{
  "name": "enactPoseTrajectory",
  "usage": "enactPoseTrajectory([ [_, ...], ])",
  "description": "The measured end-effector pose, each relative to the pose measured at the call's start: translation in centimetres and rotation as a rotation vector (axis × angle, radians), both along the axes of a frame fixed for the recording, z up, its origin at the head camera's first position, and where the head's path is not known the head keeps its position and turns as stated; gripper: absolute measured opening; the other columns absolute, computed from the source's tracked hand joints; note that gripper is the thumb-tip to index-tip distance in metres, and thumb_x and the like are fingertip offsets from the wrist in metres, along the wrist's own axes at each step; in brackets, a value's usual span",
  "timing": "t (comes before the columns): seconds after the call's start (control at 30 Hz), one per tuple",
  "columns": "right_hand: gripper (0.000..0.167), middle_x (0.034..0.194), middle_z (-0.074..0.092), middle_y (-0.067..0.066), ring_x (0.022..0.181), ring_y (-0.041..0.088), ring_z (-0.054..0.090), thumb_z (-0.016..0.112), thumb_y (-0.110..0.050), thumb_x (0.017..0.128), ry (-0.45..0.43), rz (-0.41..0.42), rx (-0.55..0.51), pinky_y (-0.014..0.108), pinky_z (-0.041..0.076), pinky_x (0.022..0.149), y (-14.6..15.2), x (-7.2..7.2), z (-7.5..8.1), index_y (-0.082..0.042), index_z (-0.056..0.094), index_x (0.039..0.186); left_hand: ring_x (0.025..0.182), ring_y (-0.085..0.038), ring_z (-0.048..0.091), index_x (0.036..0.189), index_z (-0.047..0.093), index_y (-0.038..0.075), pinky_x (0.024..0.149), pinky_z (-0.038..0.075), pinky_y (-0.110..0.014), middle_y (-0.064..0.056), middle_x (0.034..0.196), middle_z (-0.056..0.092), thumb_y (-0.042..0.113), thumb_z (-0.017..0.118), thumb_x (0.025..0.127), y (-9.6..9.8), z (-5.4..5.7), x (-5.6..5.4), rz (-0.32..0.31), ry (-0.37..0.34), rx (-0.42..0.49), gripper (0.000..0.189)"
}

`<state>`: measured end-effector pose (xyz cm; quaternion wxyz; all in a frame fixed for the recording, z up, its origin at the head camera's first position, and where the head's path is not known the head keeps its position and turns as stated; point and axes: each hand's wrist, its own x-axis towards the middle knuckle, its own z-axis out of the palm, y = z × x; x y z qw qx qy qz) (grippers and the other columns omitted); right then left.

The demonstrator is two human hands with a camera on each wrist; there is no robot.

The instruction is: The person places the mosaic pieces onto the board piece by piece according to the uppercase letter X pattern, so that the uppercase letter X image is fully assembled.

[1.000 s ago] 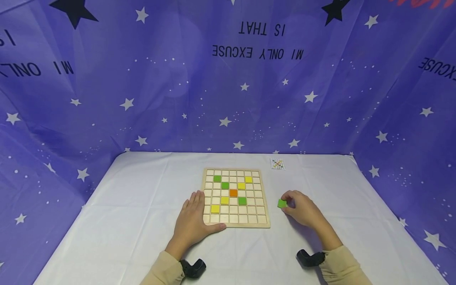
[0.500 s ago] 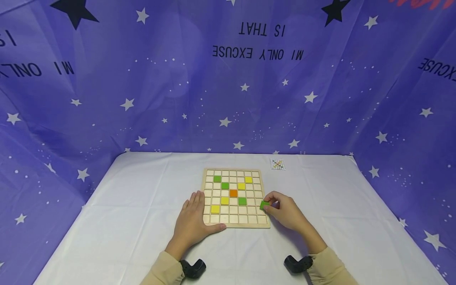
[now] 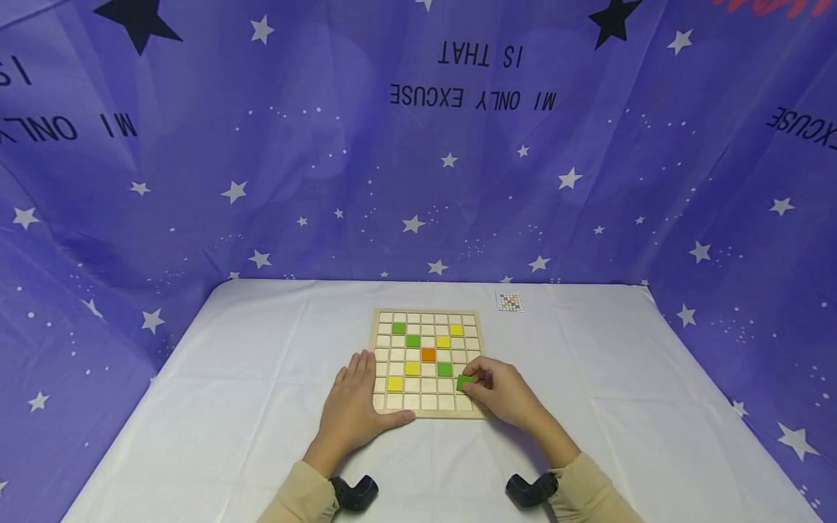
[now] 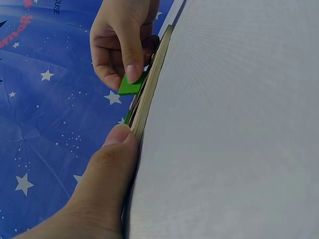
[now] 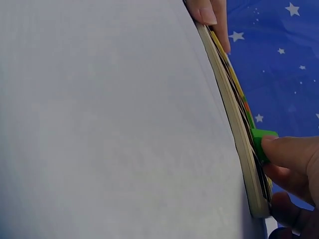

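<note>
A wooden grid board [image 3: 428, 415] lies on the white table, with green, yellow and orange square tiles in some of its cells. My left hand [image 3: 351, 401] rests at the board's near left corner, fingers straight along the left side and thumb on the front rim. My right hand [image 3: 510, 393] pinches a green tile [image 3: 463, 383] between thumb and fingers over the board's lower right cells. In the left wrist view the pinched green tile [image 4: 130, 85] is slightly tilted, close over the board. The right wrist view shows the thumb [image 5: 289, 150] pressed against it.
A small printed card [image 3: 510, 301] with a coloured grid pattern lies beyond the board's far right corner. White cloth [image 3: 261, 407] covers the table, and a purple starry curtain [image 3: 366, 181] hangs behind and at both sides. Each wrist carries a black camera mount [image 3: 531, 490].
My right hand has carried the green tile leftward from beside the board to over its lower right cells. My left hand has stayed in place.
</note>
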<state>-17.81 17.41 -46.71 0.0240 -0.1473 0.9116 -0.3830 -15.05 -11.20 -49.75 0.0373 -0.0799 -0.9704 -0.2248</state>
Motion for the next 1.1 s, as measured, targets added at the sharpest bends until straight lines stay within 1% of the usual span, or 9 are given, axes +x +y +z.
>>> enactPoseTrajectory([
  [0.13, 0.016, 0.086, 0.060, -0.011, 0.074, 0.009, 0.052, 0.078, -0.017, 0.086, 0.018, -0.008, 0.035, 0.021, 0.046, 0.064, -0.19, -0.01, -0.23, -0.024, 0.068, 0.096, 0.154, -0.033, 0.017, 0.156, 0.019, -0.003, 0.126, 0.017, -0.049, -0.018, 0.164, 0.021, 0.089, 0.062, 0.063, 0.04, 0.02, 0.03, -0.001, 0.006, 0.003, 0.138],
  [0.3, 0.015, 0.092, 0.061, -0.013, 0.078, 0.008, 0.052, 0.079, -0.020, 0.085, 0.015, -0.021, 0.069, 0.021, 0.044, 0.067, -0.39, -0.07, -0.31, -0.026, 0.069, 0.094, 0.154, -0.033, 0.019, 0.156, 0.021, -0.004, 0.126, 0.018, -0.050, -0.019, 0.163, 0.023, 0.088, 0.064, 0.063, 0.07, -0.05, 0.07, 0.002, 0.019, 0.004, 0.137],
  [0.4, 0.014, 0.093, 0.061, -0.014, 0.077, 0.009, 0.051, 0.079, -0.021, 0.085, 0.013, -0.017, 0.082, 0.022, 0.043, 0.067, -0.43, -0.08, -0.28, -0.026, 0.069, 0.093, 0.153, -0.034, 0.020, 0.155, 0.023, -0.004, 0.125, 0.020, -0.050, -0.019, 0.163, 0.024, 0.088, 0.064, 0.063, 0.08, -0.03, 0.12, 0.003, 0.026, 0.007, 0.137],
  [0.57, 0.015, 0.096, 0.060, -0.015, 0.078, 0.009, 0.050, 0.081, -0.023, 0.083, 0.009, -0.015, 0.101, 0.022, 0.042, 0.067, -0.41, -0.07, -0.17, -0.024, 0.070, 0.093, 0.154, -0.033, 0.018, 0.156, 0.021, -0.003, 0.125, 0.019, -0.050, -0.019, 0.164, 0.023, 0.089, 0.063, 0.063, 0.08, 0.00, 0.11, 0.002, 0.013, 0.000, 0.137],
  [0.73, 0.016, 0.098, 0.060, -0.015, 0.076, 0.009, 0.050, 0.082, -0.024, 0.082, 0.003, -0.017, 0.108, 0.022, 0.041, 0.066, -0.40, -0.11, -0.08, -0.024, 0.071, 0.094, 0.153, -0.035, 0.021, 0.155, 0.023, -0.005, 0.125, 0.020, -0.051, -0.020, 0.163, 0.025, 0.088, 0.064, 0.063, 0.08, -0.06, 0.11, 0.000, 0.036, 0.001, 0.136],
  [0.9, 0.014, 0.096, 0.060, -0.013, 0.073, 0.009, 0.048, 0.081, -0.023, 0.082, -0.002, -0.011, 0.112, 0.022, 0.041, 0.062, -0.34, -0.17, -0.26, -0.023, 0.074, 0.094, 0.152, -0.036, 0.023, 0.154, 0.025, -0.005, 0.124, 0.021, -0.051, -0.021, 0.162, 0.027, 0.086, 0.066, 0.063, 0.08, -0.15, 0.15, 0.000, 0.051, 0.007, 0.135],
  [1.1, 0.010, 0.094, 0.059, -0.013, 0.073, 0.009, 0.048, 0.081, -0.023, 0.083, 0.001, 0.001, 0.118, 0.023, 0.040, 0.060, -0.28, -0.07, -0.26, -0.022, 0.075, 0.092, 0.153, -0.035, 0.021, 0.154, 0.024, -0.005, 0.125, 0.020, -0.051, -0.020, 0.162, 0.026, 0.087, 0.064, 0.064, 0.10, -0.09, 0.17, -0.002, 0.044, 0.001, 0.136],
])
